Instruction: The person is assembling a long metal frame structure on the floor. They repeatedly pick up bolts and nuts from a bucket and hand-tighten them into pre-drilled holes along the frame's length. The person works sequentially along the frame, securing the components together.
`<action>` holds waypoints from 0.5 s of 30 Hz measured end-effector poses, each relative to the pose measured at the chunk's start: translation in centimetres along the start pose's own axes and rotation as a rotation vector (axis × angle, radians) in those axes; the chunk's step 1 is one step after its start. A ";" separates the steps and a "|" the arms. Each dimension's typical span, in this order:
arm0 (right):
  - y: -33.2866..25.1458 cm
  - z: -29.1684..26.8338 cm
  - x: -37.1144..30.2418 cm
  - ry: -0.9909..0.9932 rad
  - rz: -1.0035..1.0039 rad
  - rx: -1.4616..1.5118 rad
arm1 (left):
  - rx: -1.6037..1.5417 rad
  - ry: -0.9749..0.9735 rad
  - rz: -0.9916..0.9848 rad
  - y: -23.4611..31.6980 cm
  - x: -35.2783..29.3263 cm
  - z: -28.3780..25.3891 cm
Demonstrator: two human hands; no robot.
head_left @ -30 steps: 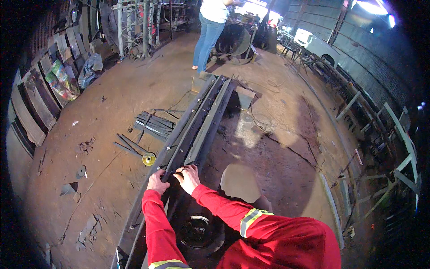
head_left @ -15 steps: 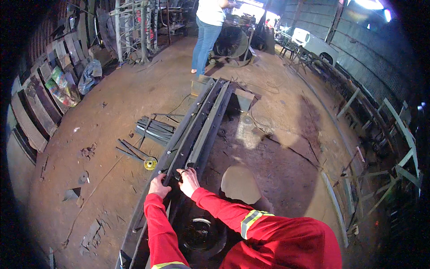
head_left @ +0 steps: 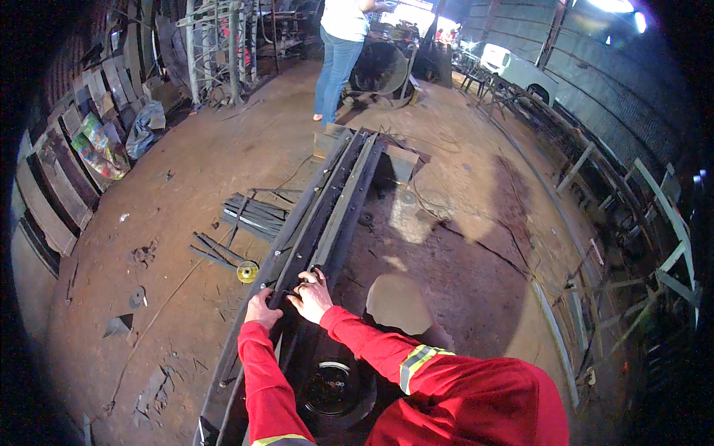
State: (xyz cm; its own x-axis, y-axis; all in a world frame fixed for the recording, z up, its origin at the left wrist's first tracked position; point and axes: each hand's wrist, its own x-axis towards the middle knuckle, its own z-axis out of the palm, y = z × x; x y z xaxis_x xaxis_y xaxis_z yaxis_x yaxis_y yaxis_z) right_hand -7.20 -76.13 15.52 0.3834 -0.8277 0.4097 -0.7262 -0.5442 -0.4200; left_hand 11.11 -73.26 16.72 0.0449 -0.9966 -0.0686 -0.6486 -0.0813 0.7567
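yellow disc [head_left: 248,271] | loose steel bars [head_left: 249,214] | bystander in jeans [head_left: 336,59] | tyre [head_left: 332,386]

The view sits a little closer over the beams [head_left: 327,215], so both hands fall lower in the frame than a second ago. The left hand [head_left: 262,310] slides down the left beam's edge toward the lower middle. The right hand [head_left: 312,296] follows it, fingers spread on the dark strip. The person in jeans [head_left: 336,63] at the top centre is cut off higher by the frame edge.
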 end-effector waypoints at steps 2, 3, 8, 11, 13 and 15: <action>0.2 0.3 -0.1 0.004 -0.001 0.009 | -0.001 0.002 0.005 0.2 0.0 0.0; 0.2 0.4 0.0 0.000 0.004 0.014 | 0.000 0.006 0.005 0.1 -0.1 0.0; 0.5 1.4 0.0 0.062 0.026 0.022 | 0.004 -0.022 0.045 0.0 0.2 0.1; 0.6 1.8 -0.1 0.060 0.056 0.015 | 0.012 -0.046 0.039 0.0 0.2 0.1; 0.3 1.9 -0.1 0.034 0.066 -0.013 | 0.022 -0.056 0.044 -0.4 0.6 0.0; 0.3 1.7 0.1 -0.008 0.081 -0.027 | 0.033 -0.055 0.072 -0.8 1.0 -0.1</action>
State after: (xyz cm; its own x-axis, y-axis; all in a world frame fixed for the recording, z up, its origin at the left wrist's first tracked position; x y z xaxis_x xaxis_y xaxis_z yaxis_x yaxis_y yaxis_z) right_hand -6.41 -76.63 14.02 0.3269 -0.8701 0.3690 -0.7704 -0.4714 -0.4292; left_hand 11.73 -74.16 16.11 -0.0438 -0.9977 -0.0512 -0.6736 -0.0084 0.7390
